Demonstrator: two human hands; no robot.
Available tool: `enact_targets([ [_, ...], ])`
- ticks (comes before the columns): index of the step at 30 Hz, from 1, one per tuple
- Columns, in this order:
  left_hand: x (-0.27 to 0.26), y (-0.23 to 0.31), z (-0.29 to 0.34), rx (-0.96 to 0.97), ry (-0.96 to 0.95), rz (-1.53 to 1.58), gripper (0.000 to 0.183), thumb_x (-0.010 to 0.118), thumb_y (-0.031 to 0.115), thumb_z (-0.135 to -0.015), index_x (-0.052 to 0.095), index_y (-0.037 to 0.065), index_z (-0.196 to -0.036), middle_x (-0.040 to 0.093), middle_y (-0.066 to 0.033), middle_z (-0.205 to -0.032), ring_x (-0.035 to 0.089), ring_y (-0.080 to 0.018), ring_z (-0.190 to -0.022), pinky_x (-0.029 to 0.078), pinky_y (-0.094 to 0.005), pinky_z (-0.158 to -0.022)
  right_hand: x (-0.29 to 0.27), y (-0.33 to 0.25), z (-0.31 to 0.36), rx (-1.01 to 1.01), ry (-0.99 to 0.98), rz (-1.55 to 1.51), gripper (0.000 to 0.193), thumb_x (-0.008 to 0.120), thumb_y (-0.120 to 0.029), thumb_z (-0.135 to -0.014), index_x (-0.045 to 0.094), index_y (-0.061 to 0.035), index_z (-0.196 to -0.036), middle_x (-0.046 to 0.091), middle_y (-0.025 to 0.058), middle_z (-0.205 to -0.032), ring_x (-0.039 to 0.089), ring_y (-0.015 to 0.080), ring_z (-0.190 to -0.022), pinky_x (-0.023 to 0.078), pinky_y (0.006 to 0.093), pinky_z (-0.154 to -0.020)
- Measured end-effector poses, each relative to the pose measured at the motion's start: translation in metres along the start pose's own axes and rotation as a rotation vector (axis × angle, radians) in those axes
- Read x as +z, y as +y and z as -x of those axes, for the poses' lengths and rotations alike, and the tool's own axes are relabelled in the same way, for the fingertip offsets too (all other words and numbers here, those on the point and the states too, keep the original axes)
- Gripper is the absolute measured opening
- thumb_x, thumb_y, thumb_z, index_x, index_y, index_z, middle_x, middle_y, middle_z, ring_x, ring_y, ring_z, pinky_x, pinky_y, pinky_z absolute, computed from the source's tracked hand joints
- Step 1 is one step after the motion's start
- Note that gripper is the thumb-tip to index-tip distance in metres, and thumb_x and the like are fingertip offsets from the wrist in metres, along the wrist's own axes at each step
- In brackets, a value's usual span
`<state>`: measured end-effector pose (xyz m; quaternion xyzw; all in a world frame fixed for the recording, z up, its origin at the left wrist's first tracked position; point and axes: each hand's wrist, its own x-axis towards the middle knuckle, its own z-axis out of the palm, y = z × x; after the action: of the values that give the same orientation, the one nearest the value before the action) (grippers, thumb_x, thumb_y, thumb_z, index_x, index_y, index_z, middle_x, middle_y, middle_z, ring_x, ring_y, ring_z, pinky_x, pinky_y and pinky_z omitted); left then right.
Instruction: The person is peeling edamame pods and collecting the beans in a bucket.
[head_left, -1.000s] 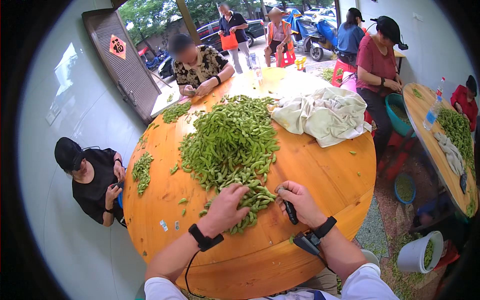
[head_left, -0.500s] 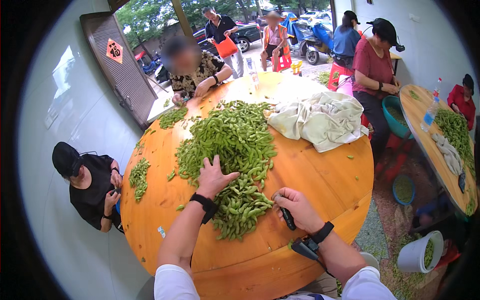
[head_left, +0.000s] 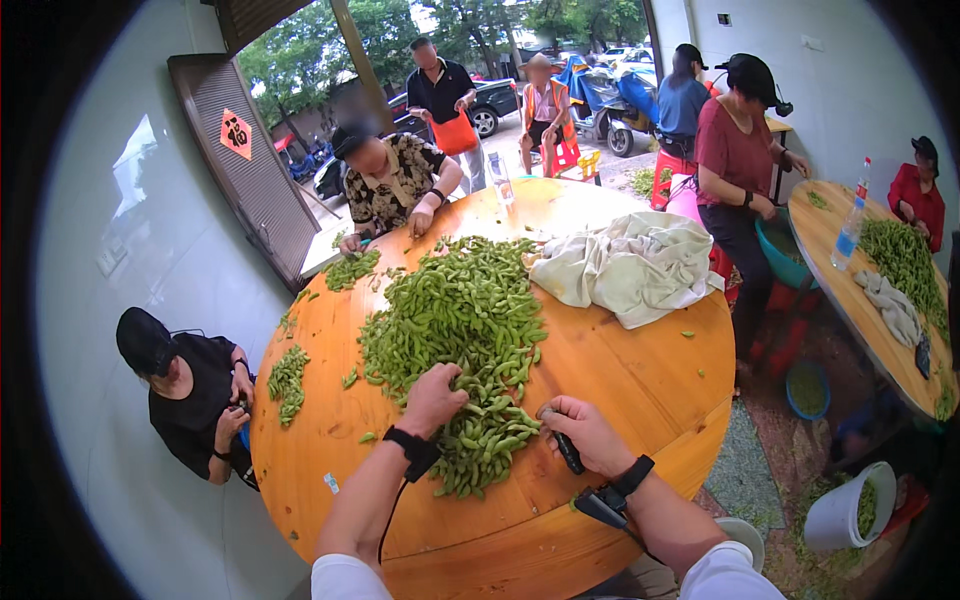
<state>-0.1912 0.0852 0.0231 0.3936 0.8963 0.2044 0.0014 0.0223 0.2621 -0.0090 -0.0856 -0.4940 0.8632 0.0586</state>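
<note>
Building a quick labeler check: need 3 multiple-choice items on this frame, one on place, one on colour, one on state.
1. Where does the left hand rest?
A. on the heap of green pods
B. on the pale cloth
C. on bare wood

2. What colour is the round table?
A. white
B. orange-brown
C. blue

3. What state is the right hand in?
A. open and flat
B. closed around a dark handle
C. off the table, out of view

Answers:
1 A, the fingers dig into the near end of the pod heap.
2 B, its bare wooden top shows orange-brown.
3 B, the fingers curl over a dark tool handle at the heap's edge.
</note>
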Motion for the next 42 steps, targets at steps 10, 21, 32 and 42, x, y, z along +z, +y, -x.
enact_targets([
  [10, -0.019, 0.061, 0.047, 0.221, -0.159, -0.164, 0.051, 0.072, 0.049, -0.080, 0.065, 0.015, -0.118, 0.062, -0.0094, -0.108, 0.061, -0.0317, -0.098, 0.047, -0.0468, -0.083, -0.002, -0.002, 0.000, 0.014, 0.010, -0.041, 0.011, 0.059, -0.016, -0.097, 0.059, -0.0060, -0.100, 0.062, 0.0014, -0.081, 0.059, 0.0075, -0.062, 0.049, 0.0210, -0.053],
  [21, 0.028, 0.042, -0.030, 0.093, -0.326, -0.098, 0.087, 0.076, 0.057, -0.072, 0.047, 0.013, -0.141, 0.041, -0.0256, -0.141, 0.042, -0.0505, -0.125, 0.042, -0.0532, -0.102, -0.001, 0.002, -0.002, 0.001, 0.012, 0.002, 0.012, 0.058, -0.016, -0.098, 0.060, -0.0052, -0.101, 0.062, 0.0019, -0.081, 0.059, 0.0077, -0.063, 0.049, 0.0209, -0.054],
  [32, 0.027, 0.056, -0.023, 0.410, -0.300, -0.070, 0.025, 0.072, 0.017, -0.072, 0.066, 0.010, -0.096, 0.056, -0.0120, -0.098, 0.057, -0.0359, -0.094, 0.048, -0.0460, -0.079, -0.006, 0.007, -0.009, 0.011, 0.040, -0.005, 0.010, 0.058, -0.016, -0.097, 0.058, -0.0060, -0.098, 0.060, 0.0006, -0.078, 0.058, 0.0069, -0.061, 0.049, 0.0205, -0.053],
  [42, -0.002, 0.084, 0.007, 0.450, -0.419, 0.079, 0.040, 0.073, 0.025, -0.079, 0.064, 0.006, -0.113, 0.062, -0.0146, -0.110, 0.060, -0.0353, -0.102, 0.050, -0.0431, -0.084, -0.007, 0.001, -0.003, 0.002, 0.044, -0.019, 0.011, 0.057, -0.016, -0.098, 0.059, -0.0054, -0.099, 0.061, 0.0012, -0.078, 0.058, 0.0074, -0.060, 0.049, 0.0214, -0.052],
])
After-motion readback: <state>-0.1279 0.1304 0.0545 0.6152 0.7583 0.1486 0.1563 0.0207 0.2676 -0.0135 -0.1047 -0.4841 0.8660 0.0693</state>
